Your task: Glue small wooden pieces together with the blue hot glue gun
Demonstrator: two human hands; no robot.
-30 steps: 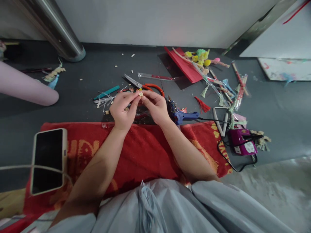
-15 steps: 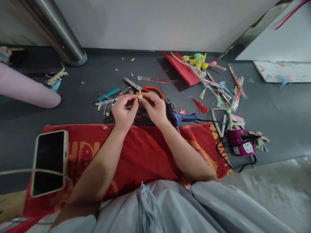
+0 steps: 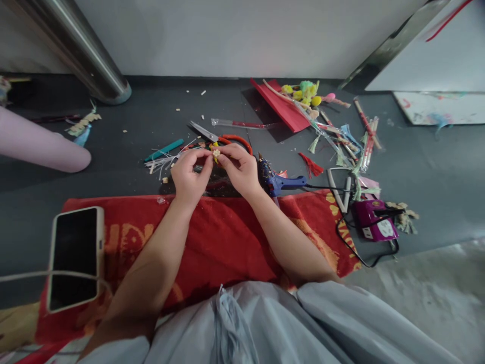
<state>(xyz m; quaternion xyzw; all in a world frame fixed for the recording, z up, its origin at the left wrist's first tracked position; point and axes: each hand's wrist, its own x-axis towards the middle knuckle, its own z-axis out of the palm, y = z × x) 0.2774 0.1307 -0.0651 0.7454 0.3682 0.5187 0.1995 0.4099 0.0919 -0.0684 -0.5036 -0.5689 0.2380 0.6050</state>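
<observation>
A: Hand status first. What do we record?

B: We record both hands raised just above the surface, fingertips meeting. The left hand [image 3: 188,175] and the right hand [image 3: 238,169] pinch one small pale bead-like piece [image 3: 216,152] between thumbs and forefingers. Both grips are narrow and closed on that piece. Its exact form is too small to tell.

A: Position of the piece?

B: It sits between the two sets of fingertips, just in front of the orange-handled scissors [image 3: 227,138], which lie on the surface behind the hands.

A: Adjacent items?

B: We note a blue glue gun [image 3: 282,182] just beside the right hand, its black cord running right toward a purple power strip [image 3: 375,220]. A teal stick [image 3: 163,150] and pale strands lie left of the left hand.

A: Surface?

B: We see a dark grey mat [image 3: 428,172] scattered with small pale scraps. A red towel [image 3: 227,237] with orange print lies along its near edge under both forearms. A phone [image 3: 74,258] with a dark screen rests on the towel's left end, a cable across it.

A: Room?

B: A red folder [image 3: 282,108], pompoms and wrapped sticks lie far right. A metal pole [image 3: 81,50] rises at far left against a plain light wall [image 3: 242,35]. A pink-sleeved limb [image 3: 41,146] of another person lies at the left edge.
</observation>
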